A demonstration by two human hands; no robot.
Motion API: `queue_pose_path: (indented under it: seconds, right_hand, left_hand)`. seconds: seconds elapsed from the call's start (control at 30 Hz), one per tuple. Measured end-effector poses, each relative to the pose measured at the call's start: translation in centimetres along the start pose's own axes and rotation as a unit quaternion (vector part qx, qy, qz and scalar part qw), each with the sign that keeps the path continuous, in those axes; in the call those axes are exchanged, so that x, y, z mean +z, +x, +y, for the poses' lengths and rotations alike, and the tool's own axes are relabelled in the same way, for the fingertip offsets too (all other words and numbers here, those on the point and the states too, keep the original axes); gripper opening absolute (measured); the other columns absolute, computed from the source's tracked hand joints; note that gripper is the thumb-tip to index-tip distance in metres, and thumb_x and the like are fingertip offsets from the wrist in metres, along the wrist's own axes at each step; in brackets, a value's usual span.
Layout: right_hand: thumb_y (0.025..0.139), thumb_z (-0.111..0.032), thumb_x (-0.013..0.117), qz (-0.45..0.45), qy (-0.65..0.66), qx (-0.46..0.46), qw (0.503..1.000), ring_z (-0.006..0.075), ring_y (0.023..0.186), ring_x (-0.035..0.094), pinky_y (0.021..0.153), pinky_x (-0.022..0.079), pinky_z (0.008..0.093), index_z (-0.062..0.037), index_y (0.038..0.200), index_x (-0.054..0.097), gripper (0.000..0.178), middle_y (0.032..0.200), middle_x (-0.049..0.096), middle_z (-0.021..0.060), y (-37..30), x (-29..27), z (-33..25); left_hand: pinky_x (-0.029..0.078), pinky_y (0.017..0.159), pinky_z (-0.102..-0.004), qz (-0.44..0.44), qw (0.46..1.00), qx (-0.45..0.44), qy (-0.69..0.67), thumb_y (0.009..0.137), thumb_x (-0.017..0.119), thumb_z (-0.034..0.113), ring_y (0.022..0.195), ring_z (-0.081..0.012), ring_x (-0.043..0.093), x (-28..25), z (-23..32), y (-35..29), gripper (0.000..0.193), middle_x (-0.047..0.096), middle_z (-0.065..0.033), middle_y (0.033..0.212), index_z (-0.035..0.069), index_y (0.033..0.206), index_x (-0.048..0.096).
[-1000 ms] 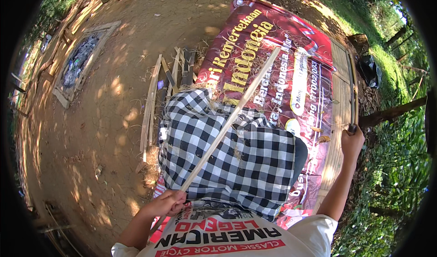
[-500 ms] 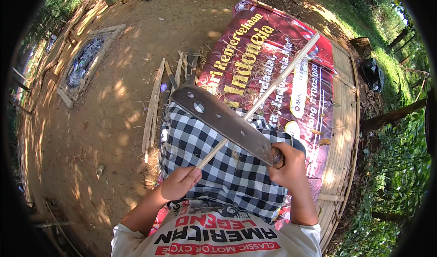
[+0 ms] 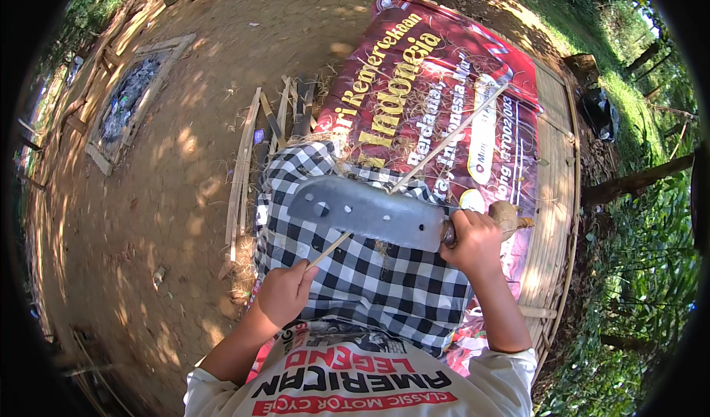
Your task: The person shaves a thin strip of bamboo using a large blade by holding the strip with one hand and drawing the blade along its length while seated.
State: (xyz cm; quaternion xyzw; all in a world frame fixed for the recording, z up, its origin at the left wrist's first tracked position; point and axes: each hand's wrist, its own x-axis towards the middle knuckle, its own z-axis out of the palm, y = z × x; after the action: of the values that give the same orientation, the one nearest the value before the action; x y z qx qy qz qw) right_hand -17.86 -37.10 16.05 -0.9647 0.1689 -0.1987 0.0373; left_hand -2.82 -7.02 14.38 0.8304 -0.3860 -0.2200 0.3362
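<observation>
My right hand (image 3: 473, 243) is closed around the wooden handle of a large, broad-bladed machete (image 3: 370, 211) with several holes along its blade. The handle's pale knobbed end (image 3: 504, 219) sticks out past my fist. In my left hand (image 3: 282, 296), a long thin bamboo strip (image 3: 452, 133) is gripped at its near end. The strip slants away to the far right and passes beneath the blade, which hides a short length of it. Whether the edge touches the strip, I cannot tell. Under both lies a black-and-white checked cloth (image 3: 370, 287) over my lap.
A maroon printed banner (image 3: 370, 84) with wood shavings covers a bamboo-slat platform (image 3: 551, 195). Split bamboo pieces (image 3: 242, 173) lie along its left side. Farther left, a framed ash pit (image 3: 129, 99) is set in the bare dirt. Greenery and a pole (image 3: 636, 179) border the right.
The machete has swung from a steep slant to nearly level, its face now brighter. My right hand has shifted slightly right, my left slightly left. The bamboo strip now looks narrower.
</observation>
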Motion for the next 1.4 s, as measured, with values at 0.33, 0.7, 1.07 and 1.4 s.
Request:
queue_pose_path:
  seconds: [0.33,0.7,1.07,1.4]
  right_hand:
    - [0.071,-0.011,0.064,0.010,-0.023,0.371,0.928,0.0326,0.065,0.067,0.062,0.051,0.0382,0.0026,0.091,0.064,0.024,0.069,0.066,0.0180,0.5,-1.7,11.8]
    - [0.067,-0.016,0.067,-0.099,0.197,0.110,0.969,0.0357,0.064,0.064,0.060,0.051,0.0410,-0.0011,0.091,0.065,0.029,0.070,0.064,0.0173,3.6,6.9,-1.9]
    - [0.063,-0.014,0.069,-0.178,0.070,-0.149,0.970,0.0235,0.066,0.065,0.060,0.052,0.0346,-0.0067,0.081,0.058,0.022,0.072,0.062,0.0084,5.2,16.1,-6.0]
    - [0.055,-0.019,0.074,-0.143,-0.011,-0.093,0.985,0.0256,0.069,0.063,0.061,0.052,0.0367,-0.0087,0.076,0.054,0.031,0.072,0.058,0.0066,6.5,15.1,2.0]
  left_hand:
    - [0.042,0.053,-0.0431,0.045,0.983,-0.176,-0.027,0.098,0.047,0.025,0.056,-0.0408,0.053,-0.8,-6.9,-5.4,0.031,0.051,-0.0229,0.061,-0.002,0.088,0.057]
    - [0.046,0.061,-0.0505,0.032,0.983,-0.175,0.051,0.099,0.044,0.031,0.069,-0.0458,0.060,3.5,-13.4,-4.9,0.036,0.060,-0.0257,0.072,0.000,0.094,0.062]
    - [0.046,0.057,-0.0478,-0.008,0.974,-0.225,0.016,0.097,0.047,0.031,0.065,-0.0446,0.060,3.5,-15.0,-4.8,0.038,0.058,-0.0257,0.067,-0.001,0.086,0.064]
    - [0.045,0.056,-0.0493,0.001,0.980,-0.200,0.020,0.097,0.048,0.033,0.063,-0.0450,0.059,4.4,-15.8,-3.4,0.039,0.057,-0.0250,0.064,0.001,0.080,0.064]
